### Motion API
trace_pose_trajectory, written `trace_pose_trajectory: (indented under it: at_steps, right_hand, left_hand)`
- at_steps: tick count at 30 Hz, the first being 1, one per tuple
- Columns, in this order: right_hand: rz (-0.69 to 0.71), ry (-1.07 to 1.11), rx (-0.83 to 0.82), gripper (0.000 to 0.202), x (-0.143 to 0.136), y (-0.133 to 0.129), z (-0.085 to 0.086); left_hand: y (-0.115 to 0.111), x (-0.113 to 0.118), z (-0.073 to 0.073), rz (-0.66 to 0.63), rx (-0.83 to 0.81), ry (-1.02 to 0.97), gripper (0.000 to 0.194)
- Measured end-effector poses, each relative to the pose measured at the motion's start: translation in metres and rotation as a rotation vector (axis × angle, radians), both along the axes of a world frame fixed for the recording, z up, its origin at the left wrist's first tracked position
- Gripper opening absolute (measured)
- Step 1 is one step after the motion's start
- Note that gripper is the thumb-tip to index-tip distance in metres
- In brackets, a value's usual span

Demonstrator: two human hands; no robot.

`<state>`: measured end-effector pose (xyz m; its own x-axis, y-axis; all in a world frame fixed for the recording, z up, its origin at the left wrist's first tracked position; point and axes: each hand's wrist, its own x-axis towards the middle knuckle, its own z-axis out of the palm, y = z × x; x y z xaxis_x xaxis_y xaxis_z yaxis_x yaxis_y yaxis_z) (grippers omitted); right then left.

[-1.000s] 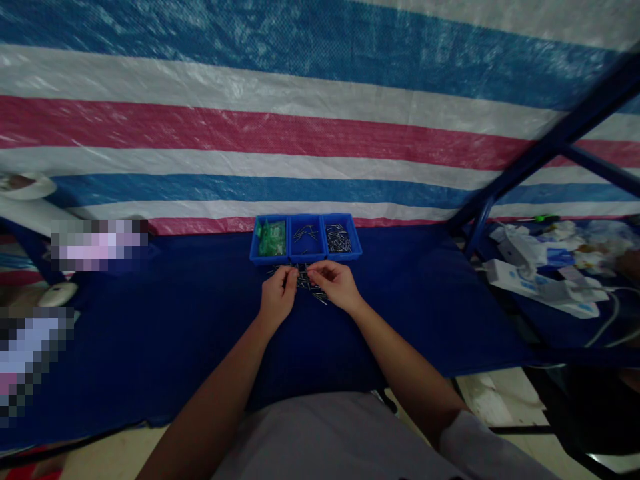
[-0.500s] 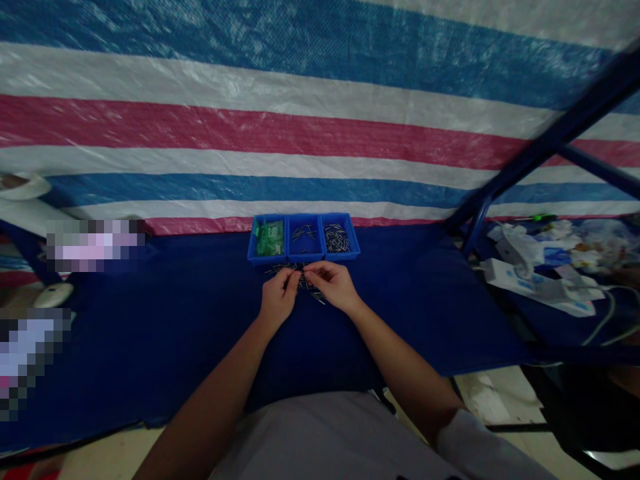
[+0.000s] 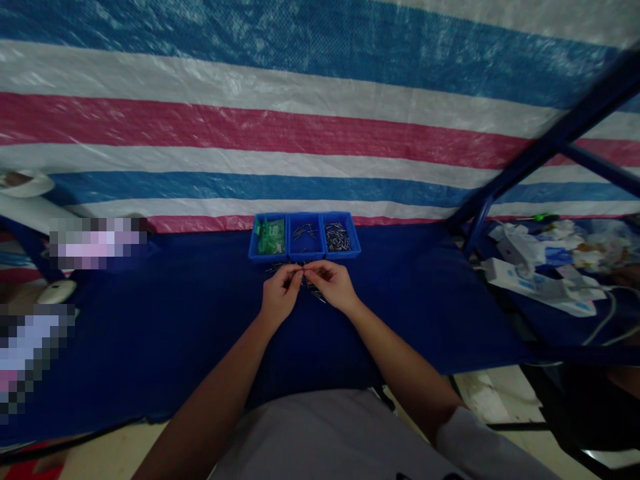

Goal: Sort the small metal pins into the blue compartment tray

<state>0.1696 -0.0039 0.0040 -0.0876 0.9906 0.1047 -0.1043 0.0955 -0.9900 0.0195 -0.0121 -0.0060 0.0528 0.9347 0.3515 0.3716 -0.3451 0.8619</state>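
My left hand (image 3: 281, 292) and my right hand (image 3: 333, 285) meet fingertip to fingertip, both pinched, over a loose pile of thin metal pieces (image 3: 317, 294) on the dark blue surface. Whatever the fingertips hold is too small to make out. Just behind them stands a blue tray (image 3: 306, 257) with three compartments. Green packets (image 3: 271, 238) fill the left one, a few thin metal pieces (image 3: 306, 231) lie in the middle one, and many short metal pieces (image 3: 339, 237) are in the right one.
On the right, an open white box (image 3: 540, 287), crumpled plastic and a cable lie beyond a dark blue frame bar (image 3: 480, 223). A striped sheet (image 3: 300, 127) hangs behind the tray. Blurred-out items and a white rounded object (image 3: 57, 291) are at the left.
The fingertips of my two hands have come closer together above the pile. The tray and its contents look the same.
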Motion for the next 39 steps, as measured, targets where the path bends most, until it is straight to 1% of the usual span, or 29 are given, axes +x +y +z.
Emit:
trace_pose_trajectory:
  at_steps: [5, 9, 19, 24, 29, 32, 36, 39]
  right_hand:
    - [-0.006, -0.007, -0.001, 0.020, 0.001, 0.000, 0.000]
    - [-0.007, -0.037, 0.010, 0.020, 0.001, 0.000, 0.000]
    - [0.008, -0.110, 0.049, 0.020, 0.003, -0.001, 0.003]
    - [0.046, -0.192, 0.149, 0.018, 0.006, -0.003, 0.007]
    - [0.066, -0.361, 0.278, 0.013, 0.006, -0.005, 0.012]
    - [0.045, -0.410, 0.334, 0.012, 0.007, -0.005, 0.013]
    - [-0.014, -0.444, 0.356, 0.013, 0.008, -0.004, 0.010]
    - [-0.060, -0.475, 0.369, 0.012, 0.008, -0.003, 0.008]
  left_hand:
    - [0.000, 0.001, 0.000, 0.013, -0.011, 0.005, 0.020]
    - [0.000, 0.001, 0.002, 0.027, 0.010, 0.050, 0.020]
    - [0.000, -0.001, 0.005, 0.034, 0.012, 0.124, 0.036]
    - [0.000, -0.001, 0.003, 0.014, 0.015, 0.126, 0.041]
    - [0.000, -0.001, 0.002, 0.016, 0.012, 0.091, 0.041]
    - [0.000, -0.001, 0.003, 0.010, 0.020, 0.082, 0.039]
    - [-0.001, -0.001, 0.004, 0.001, 0.015, 0.092, 0.037]
    - [-0.001, -0.001, 0.004, -0.004, -0.002, 0.081, 0.031]
